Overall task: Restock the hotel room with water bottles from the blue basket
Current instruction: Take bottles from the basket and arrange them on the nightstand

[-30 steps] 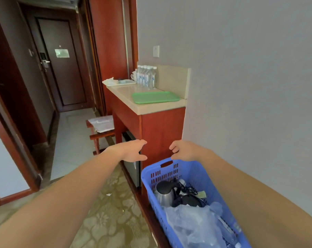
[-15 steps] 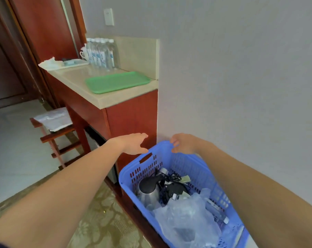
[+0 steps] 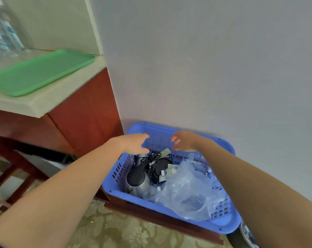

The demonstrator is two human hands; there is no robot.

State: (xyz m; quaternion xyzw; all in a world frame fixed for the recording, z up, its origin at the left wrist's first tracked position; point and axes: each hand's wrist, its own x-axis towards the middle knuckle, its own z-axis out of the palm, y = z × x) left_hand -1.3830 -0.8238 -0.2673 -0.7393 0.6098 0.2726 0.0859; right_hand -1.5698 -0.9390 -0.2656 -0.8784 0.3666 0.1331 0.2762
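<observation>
Head view: my left hand (image 3: 133, 143) and right hand (image 3: 184, 141) hover over far end of blue basket (image 3: 169, 211), near each other, not touching. Both loosely open, empty. Basket sits against grey wall (image 3: 205, 59), just beside wooden cabinet (image 3: 87, 111). Inside: steel kettle (image 3: 137, 178), black cords (image 3: 156, 164), crumpled clear plastic bag (image 3: 185, 192). Water bottles (image 3: 3, 33), blurred, stand on countertop (image 3: 44, 102) behind green tray (image 3: 39, 72).

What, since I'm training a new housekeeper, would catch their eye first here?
The blue basket against the wall, low centre, holding a steel kettle and a crumpled clear plastic bag. Both bare hands hover over its far rim, left hand and right hand, holding nothing. A green tray lies on the counter, upper left.
</observation>
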